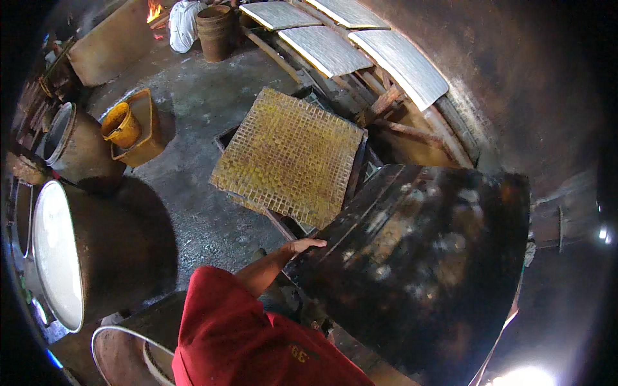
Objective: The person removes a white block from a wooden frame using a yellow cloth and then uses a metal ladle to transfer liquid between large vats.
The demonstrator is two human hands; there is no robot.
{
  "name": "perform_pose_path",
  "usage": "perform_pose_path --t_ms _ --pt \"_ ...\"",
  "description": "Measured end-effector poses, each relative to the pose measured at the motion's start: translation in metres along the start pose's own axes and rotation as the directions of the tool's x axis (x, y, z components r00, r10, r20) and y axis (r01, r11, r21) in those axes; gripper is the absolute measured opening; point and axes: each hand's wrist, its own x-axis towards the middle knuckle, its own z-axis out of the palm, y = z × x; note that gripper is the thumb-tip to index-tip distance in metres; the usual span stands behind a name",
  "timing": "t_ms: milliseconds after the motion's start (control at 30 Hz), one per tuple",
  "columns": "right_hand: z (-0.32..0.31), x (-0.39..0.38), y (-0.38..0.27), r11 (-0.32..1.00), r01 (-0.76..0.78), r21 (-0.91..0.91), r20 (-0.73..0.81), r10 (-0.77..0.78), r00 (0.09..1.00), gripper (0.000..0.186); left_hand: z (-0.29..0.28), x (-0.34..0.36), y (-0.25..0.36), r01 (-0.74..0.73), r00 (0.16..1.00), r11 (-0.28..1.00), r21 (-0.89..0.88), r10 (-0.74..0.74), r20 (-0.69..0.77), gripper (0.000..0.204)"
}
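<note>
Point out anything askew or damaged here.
The yellow lattice mat sits askew on the dark frame beneath, whose corners poke past its edges. The dark board at the left hand is blotched with pale patches; stains or wear, I cannot tell.

Four pale slabs (325, 50) lie between twelve and one o'clock, with one yellow lattice mat (290, 154) just above centre, one dark board (444, 270) at four and one left hand (306, 245) at six. At least three large round vessels (125, 251) stand between seven and nine o'clock, plus one yellow bucket (121, 125) in one yellow tub (138, 156) near ten. Near eleven are one brown bucket (215, 38), one other person (185, 27) and one fire (154, 9).
</note>
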Motion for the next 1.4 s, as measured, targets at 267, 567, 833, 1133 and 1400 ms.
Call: perform_pose_path --t_ms 267,567,833,1133,1400 --pt "0.231 0.022 -0.215 0.907 -0.017 0.421 0.268 -0.106 0.958 0.056 -0.012 -0.075 0.073 -0.205 0.949 0.951 0.232 0.252 -0.191 0.059" --pt "0.366 -0.150 -0.051 0.839 0.523 0.149 0.929 -0.300 0.216 0.057 -0.013 -0.209 0.265 -0.970 0.242 0.242 -0.039 0.923 -0.299 0.051" --pt "0.318 -0.113 -0.040 0.559 0.820 0.127 0.888 -0.432 0.156 0.046 -0.118 -0.189 0.260 -0.969 0.240 0.182 -0.164 0.839 -0.488 0.046" --pt "0.379 -0.125 0.071 0.523 0.852 0.016 0.925 -0.331 0.186 0.027 -0.092 -0.070 0.162 -0.548 -0.002 0.600 0.583 0.696 -0.718 0.081" --pt "0.304 -0.127 0.099 0.692 0.638 0.338 0.702 -0.637 0.318 0.044 -0.019 0.024 0.001 -0.534 -0.119 0.483 0.694 0.770 -0.627 0.095"
